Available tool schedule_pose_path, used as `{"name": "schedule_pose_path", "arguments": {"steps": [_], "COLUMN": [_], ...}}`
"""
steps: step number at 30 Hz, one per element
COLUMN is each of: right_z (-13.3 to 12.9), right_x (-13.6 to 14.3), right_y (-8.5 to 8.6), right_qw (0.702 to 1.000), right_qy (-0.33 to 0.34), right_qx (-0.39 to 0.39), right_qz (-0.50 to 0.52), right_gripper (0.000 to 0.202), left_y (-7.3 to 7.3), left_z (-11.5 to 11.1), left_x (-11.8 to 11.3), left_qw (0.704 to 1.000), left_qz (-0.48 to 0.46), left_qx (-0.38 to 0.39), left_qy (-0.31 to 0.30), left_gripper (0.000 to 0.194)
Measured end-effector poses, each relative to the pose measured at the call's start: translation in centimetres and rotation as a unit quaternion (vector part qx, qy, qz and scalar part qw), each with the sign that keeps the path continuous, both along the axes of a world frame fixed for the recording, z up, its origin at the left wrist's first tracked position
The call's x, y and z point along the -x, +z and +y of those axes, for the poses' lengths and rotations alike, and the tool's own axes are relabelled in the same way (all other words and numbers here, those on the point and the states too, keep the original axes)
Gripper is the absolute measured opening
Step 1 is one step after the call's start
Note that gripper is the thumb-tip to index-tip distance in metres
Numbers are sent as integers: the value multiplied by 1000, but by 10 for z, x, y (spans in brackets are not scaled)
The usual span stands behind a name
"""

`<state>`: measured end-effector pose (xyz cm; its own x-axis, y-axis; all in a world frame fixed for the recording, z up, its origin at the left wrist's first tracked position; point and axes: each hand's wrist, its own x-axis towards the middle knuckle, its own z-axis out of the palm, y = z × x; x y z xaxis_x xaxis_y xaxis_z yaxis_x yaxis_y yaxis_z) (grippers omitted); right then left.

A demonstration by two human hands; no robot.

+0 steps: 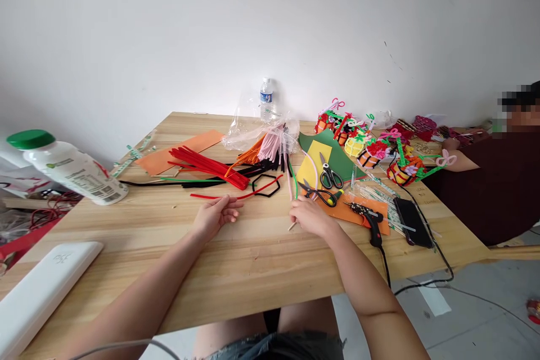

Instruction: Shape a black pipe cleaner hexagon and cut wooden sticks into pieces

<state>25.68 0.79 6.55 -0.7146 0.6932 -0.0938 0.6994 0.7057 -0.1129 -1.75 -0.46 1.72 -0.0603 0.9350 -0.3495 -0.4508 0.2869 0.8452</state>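
My left hand [217,216] rests on the table with its fingers loosely bent and apart. Its fingertips are at a single red pipe cleaner [257,190], which curves over a black pipe cleaner bent into a hexagon [266,195]. Closed fingers show on my right hand [311,215], at the lower ends of a green pipe cleaner [294,183] and pale pink ones [289,171]. A short, pale stick end [292,226] pokes out below these fingers. What they grip is hidden. Beyond lie bundles of red [211,166], orange [248,153] and pink pipe cleaners [273,143].
Right of centre lie two pairs of scissors [331,177], a glue gun [371,219] with its cord and a phone [412,222]. Colourful pipe-cleaner baskets [375,152] stand behind. A white bottle [76,169] and power bank [46,292] are at left. Another person [489,180] sits at right.
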Motion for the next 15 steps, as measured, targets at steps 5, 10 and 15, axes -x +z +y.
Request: {"name": "schedule_pose_path", "arguments": {"steps": [5, 10, 15], "right_z": [-5, -2, 1], "right_x": [0, -2, 5], "right_y": [0, 0, -3], "right_qw": [1000, 999, 1000], "right_qy": [10, -20, 6], "right_qx": [24, 32, 5], "right_qz": [-6, -37, 26], "right_gripper": [16, 5, 6], "left_y": [-2, -11, -10], "left_z": [-2, -5, -14], "left_x": [-3, -9, -13], "left_qw": [998, 983, 947], "left_qz": [33, 127, 240], "left_qx": [-25, -86, -148], "left_qy": [-36, -100, -155], "left_gripper": [22, 32, 34]}}
